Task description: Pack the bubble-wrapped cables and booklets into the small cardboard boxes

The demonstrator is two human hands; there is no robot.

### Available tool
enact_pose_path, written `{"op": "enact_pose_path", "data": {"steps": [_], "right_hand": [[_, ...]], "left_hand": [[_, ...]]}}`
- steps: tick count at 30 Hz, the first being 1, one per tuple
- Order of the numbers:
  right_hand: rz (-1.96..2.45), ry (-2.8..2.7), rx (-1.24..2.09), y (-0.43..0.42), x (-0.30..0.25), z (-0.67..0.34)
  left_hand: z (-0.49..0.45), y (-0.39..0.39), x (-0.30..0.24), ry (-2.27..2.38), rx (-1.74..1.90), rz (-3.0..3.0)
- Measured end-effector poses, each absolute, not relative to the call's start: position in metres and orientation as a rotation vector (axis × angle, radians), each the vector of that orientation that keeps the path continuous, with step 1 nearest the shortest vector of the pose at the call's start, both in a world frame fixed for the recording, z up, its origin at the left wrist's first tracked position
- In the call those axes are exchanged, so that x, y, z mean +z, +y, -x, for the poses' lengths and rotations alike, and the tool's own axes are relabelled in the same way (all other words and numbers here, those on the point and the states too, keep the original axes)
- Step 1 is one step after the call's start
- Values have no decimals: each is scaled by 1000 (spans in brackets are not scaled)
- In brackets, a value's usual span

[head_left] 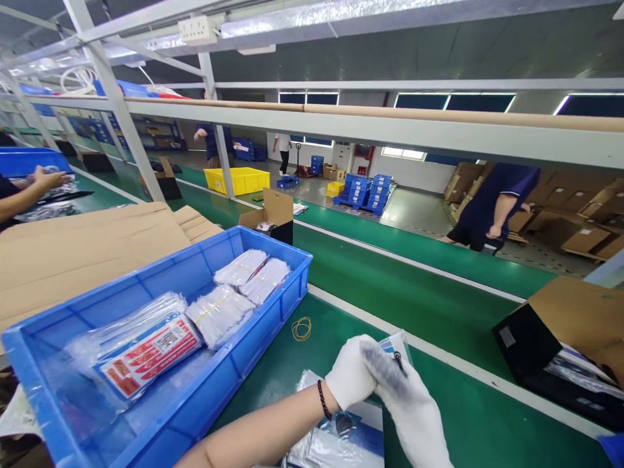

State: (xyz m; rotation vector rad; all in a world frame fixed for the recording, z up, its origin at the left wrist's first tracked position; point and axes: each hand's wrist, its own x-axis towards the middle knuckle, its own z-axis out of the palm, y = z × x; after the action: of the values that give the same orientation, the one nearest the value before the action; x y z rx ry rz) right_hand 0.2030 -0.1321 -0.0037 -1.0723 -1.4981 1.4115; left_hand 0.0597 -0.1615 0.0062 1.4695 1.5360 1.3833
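My left hand (351, 372), in a white glove with a dark beaded bracelet at the wrist, is closed and pressed against my right hand (407, 396). The right glove is smudged grey along the thumb and is closed too. Between them a clear plastic bag (402, 341) with a blue-and-white print pokes out at the top. A small black looped piece (400, 363) shows beside it. My fingertips are mostly hidden. Below my hands lies a pile of clear bags with printed cards (341, 445), partly covered by my wrists.
A blue bin (280, 312) at left holds banded bundles of white slips (221, 315) and red-printed packets (151, 357). Rubber bands (301, 329) lie on the green belt (439, 273). A black carton (531, 351) stands right, cardboard (88, 253) left. Other people work around.
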Motion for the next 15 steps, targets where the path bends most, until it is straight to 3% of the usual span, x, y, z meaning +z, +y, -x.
{"op": "enact_pose_path", "data": {"steps": [5, 10, 15], "right_hand": [[1245, -1437, 1354, -117, 6, -224], [927, -998, 1662, -112, -9, -226], [777, -803, 1896, -109, -34, -219]], "left_hand": [[-45, -164, 8, 1625, 1358, -1431], [-30, -161, 15, 1589, 1614, -1177], [-45, -163, 15, 1475, 1593, -1197]]}}
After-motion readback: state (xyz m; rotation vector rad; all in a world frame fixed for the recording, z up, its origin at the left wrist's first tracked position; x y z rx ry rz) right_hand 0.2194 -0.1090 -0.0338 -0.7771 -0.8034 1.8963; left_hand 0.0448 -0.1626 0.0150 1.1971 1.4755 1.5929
